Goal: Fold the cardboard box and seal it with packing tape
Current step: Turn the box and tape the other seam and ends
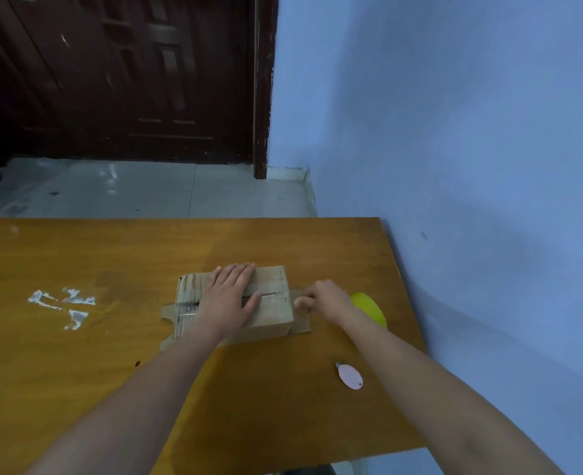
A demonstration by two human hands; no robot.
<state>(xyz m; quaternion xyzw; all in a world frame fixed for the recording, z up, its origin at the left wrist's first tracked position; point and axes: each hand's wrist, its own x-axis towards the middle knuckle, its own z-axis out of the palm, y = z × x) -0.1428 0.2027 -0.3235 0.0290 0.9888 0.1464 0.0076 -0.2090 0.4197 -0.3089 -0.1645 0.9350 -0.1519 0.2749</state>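
1 head-worn camera looked forward and down over the wooden table [77, 255], near the hands, door beyond.

The cardboard box [235, 303] sits mid-desk with the left hand [230, 296] flat on its top and the right hand [324, 299] at its right end, so both of those approaches are taken. Right of the box a yellow object [368, 306] lies near the desk [77, 337] edge and the blue wall [471, 166], narrowing that side; a pink oval tag [350, 376] lies nearer the person. Left of the box the wood lies bare up to white tape scraps [62, 305], and beyond the box bare to the far edge.
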